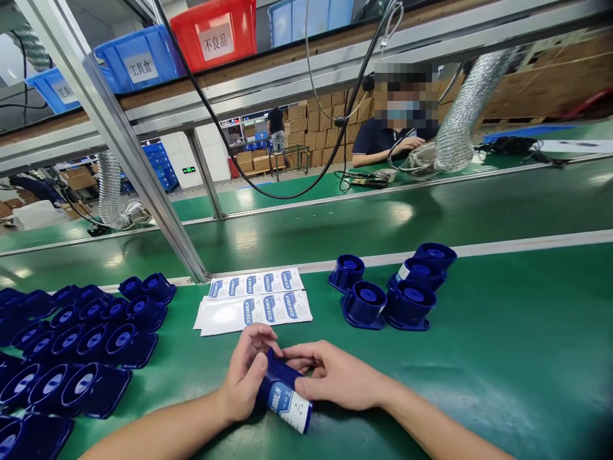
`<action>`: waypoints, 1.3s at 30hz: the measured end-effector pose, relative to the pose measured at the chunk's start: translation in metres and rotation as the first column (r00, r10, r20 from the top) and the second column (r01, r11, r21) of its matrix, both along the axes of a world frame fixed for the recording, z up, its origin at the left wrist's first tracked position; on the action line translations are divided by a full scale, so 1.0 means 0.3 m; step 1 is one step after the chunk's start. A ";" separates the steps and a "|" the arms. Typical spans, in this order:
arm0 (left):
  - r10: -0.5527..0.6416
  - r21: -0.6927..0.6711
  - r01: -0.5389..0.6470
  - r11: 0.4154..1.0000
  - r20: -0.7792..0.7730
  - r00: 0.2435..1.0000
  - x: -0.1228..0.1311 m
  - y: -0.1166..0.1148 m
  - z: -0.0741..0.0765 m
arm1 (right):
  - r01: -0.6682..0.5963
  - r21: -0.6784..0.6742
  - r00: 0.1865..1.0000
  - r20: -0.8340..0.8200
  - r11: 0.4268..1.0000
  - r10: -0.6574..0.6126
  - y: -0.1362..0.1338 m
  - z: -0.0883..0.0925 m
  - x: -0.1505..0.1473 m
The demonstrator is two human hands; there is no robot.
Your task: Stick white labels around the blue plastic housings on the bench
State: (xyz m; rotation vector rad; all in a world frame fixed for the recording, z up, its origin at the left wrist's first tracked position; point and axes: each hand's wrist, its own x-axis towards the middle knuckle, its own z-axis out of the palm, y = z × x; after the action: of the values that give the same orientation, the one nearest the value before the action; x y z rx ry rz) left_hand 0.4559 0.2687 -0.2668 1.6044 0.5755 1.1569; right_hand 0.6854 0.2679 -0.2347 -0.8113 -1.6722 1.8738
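A dark blue plastic housing (274, 373) is held tilted between my two hands, low over the green bench. A white and blue printed label (289, 406) lies along its side. My left hand (245, 377) wraps round the housing's left side, thumb on top. On the right, my right hand (338, 378) grips it, with the thumb on the label's upper edge and the fingers behind, partly hidden. Just beyond my hands lie label sheets (225, 323) with blue printed labels; the front sheet has a bare stretch at its left.
Rows of similar blue housings (81, 382) stand at the left. Several more housings (366, 303) stand at the right. A metal post (129, 147) rises behind the rows. A black cable (230, 150) hangs ahead. Across the bench sits a person (383, 144) beside a foil duct (457, 131).
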 end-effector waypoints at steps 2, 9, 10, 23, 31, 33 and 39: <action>0.033 -0.081 -0.032 0.996 0.010 0.999 0.010 -0.002 0.004 | 0.001 -0.020 1.000 0.029 1.000 0.000 -0.012 0.009 -0.009; 0.087 -0.241 -0.038 0.970 0.197 0.977 0.007 0.031 -0.022 | 0.194 -0.373 0.955 -0.138 0.908 -0.261 -0.004 -0.017 -0.017; 0.078 -0.245 -0.026 0.969 0.207 0.975 0.003 0.036 -0.031 | 0.185 -0.397 0.930 -0.224 0.899 -0.290 0.000 -0.023 -0.020; -0.045 -0.343 0.117 0.932 0.210 0.977 -0.007 0.059 -0.072 | 0.170 -0.390 0.846 -0.412 0.905 -0.337 0.013 -0.059 -0.037; -0.055 -0.328 0.106 0.939 0.162 0.985 -0.010 0.050 -0.058 | 0.112 -0.413 0.851 -0.430 0.904 -0.302 -0.004 -0.087 -0.037; -0.069 -0.304 0.105 0.947 0.128 0.989 -0.015 0.051 -0.054 | 0.100 -0.415 0.850 -0.436 0.904 -0.295 -0.004 -0.096 -0.035; -0.075 -0.260 0.080 0.962 0.030 0.997 -0.021 0.038 -0.023 | 0.173 -0.355 0.866 -0.388 0.919 -0.314 -0.002 -0.117 -0.037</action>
State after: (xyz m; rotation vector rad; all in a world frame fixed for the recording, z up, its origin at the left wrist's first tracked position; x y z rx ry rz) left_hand 0.4497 0.2801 -0.2737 1.3760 0.6197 0.9937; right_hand 0.6742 0.2673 -0.2698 -0.6193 -0.9637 1.9750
